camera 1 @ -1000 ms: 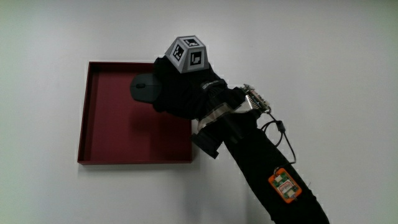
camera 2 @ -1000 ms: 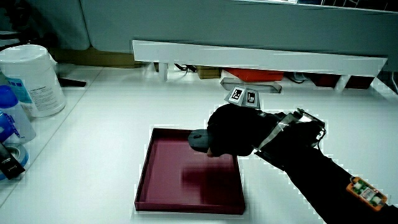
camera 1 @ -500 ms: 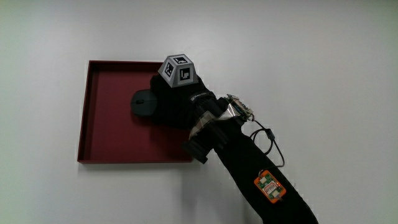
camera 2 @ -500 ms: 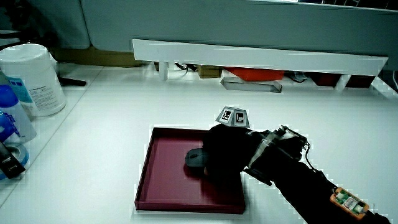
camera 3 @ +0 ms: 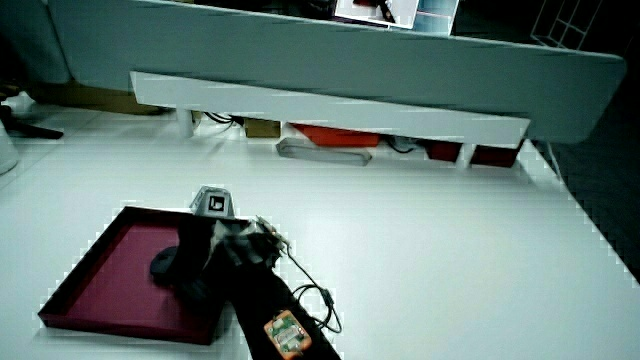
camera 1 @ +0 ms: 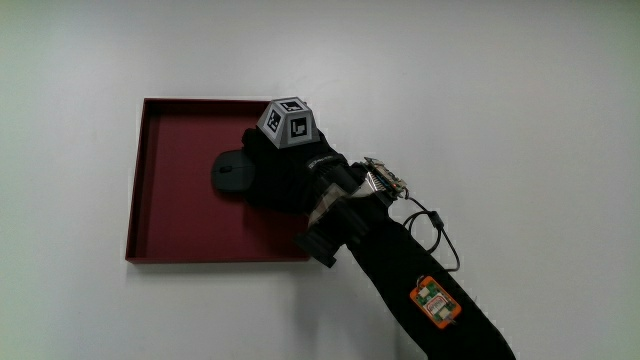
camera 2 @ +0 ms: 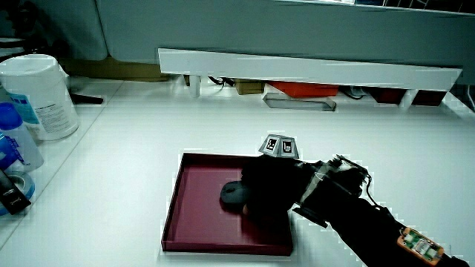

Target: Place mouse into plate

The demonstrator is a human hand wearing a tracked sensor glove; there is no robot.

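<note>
A dark grey mouse [camera 1: 232, 173] lies inside the dark red square plate [camera 1: 165, 225], roughly at its middle; in both side views the mouse [camera 2: 234, 194] [camera 3: 165, 265] rests low on the plate's floor [camera 2: 200, 222] [camera 3: 95, 285]. The black-gloved hand [camera 1: 285, 170] with the patterned cube [camera 1: 289, 121] on its back covers the end of the mouse nearest the forearm, its fingers still curled over the mouse. The hand [camera 2: 267, 189] [camera 3: 200, 260] hides most of the mouse's body.
A white tub [camera 2: 41, 93] and blue containers [camera 2: 15, 144] stand at the table's edge. A low white partition shelf [camera 2: 308, 70] [camera 3: 330, 110] runs along the table, with small items under it. A cable [camera 1: 435, 235] loops off the forearm.
The hand has brought the mouse lower and nearer to the person, from the plate's rim toward its middle, down onto the plate's floor. The forearm followed.
</note>
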